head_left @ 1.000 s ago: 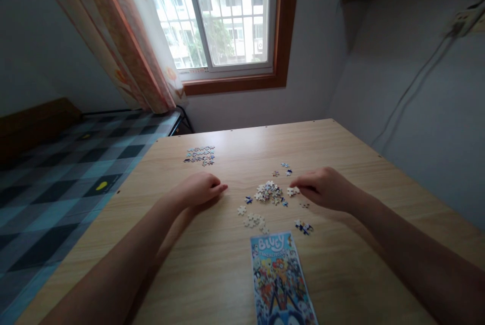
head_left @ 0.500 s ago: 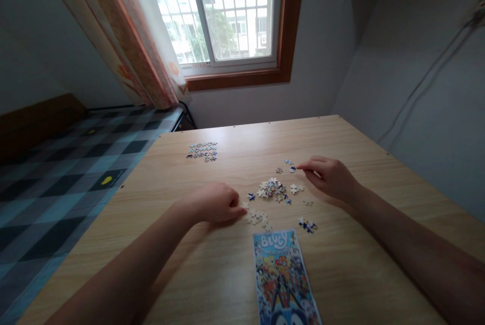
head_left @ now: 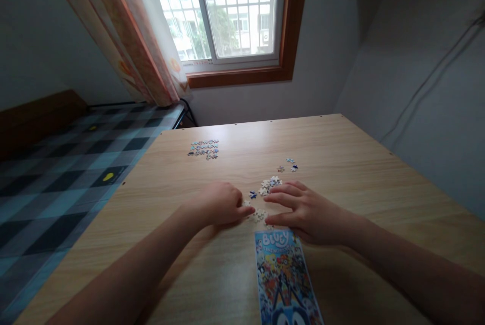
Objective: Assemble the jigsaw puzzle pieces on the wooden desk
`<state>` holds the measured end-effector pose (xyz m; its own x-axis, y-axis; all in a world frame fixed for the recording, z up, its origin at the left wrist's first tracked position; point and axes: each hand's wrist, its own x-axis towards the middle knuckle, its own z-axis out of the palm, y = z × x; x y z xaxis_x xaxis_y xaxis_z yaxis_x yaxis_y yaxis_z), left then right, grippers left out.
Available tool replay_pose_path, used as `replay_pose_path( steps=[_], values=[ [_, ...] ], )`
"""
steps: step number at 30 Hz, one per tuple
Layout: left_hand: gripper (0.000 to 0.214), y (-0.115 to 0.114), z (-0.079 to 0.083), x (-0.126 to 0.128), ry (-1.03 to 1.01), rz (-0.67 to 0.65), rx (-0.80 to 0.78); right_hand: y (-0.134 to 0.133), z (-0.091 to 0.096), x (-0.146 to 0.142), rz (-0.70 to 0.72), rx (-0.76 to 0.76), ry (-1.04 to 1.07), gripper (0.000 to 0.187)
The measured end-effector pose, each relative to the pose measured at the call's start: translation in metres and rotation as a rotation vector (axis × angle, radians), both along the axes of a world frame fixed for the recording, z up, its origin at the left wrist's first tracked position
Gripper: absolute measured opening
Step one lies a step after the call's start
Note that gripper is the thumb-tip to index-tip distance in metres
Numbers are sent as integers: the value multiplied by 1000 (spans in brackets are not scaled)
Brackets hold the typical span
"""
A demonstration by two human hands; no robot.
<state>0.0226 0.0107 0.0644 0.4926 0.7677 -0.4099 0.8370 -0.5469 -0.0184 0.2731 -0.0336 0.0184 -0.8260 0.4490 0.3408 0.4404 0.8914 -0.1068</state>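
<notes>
My left hand [head_left: 223, 204] rests on the table with its fingers curled under and its thumb pointing at some pale jigsaw pieces [head_left: 259, 215]. Whether anything is inside those curled fingers is hidden. Across from it, my right hand [head_left: 308, 211] is open, fingers spread low over the right side of the jigsaw pile [head_left: 266, 185], and it covers part of that pile. Between the hands lies a dark blue jigsaw piece [head_left: 252, 194]. The colourful Bluey puzzle box or sheet [head_left: 284, 274] lies just below the right hand.
Joined rows of jigsaw pieces [head_left: 204, 148] lie on the far left of the wooden table [head_left: 159, 173]. A few loose pieces [head_left: 294, 168] sit beyond the pile. A checked bed [head_left: 91, 173] stands to the left, with a window [head_left: 238, 11] and curtain [head_left: 147, 52] behind.
My right hand has come left and nearer from the blue piece at the far right, spreading its fingers over the pile. My left hand has shifted slightly right.
</notes>
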Motion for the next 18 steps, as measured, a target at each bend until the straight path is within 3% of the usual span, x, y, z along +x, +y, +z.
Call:
replay_pose_path(
  steps=[5,10,18],
  values=[
    [61,0,-5,0,-4,4,28,2,1,3,8,-48,-67,35],
    [56,2,-7,-1,-18,2,23,6,1,8,19,-55,-14,22],
    [65,2,-8,-2,-37,-4,18,8,-5,7,6,-45,47,19]
  ],
)
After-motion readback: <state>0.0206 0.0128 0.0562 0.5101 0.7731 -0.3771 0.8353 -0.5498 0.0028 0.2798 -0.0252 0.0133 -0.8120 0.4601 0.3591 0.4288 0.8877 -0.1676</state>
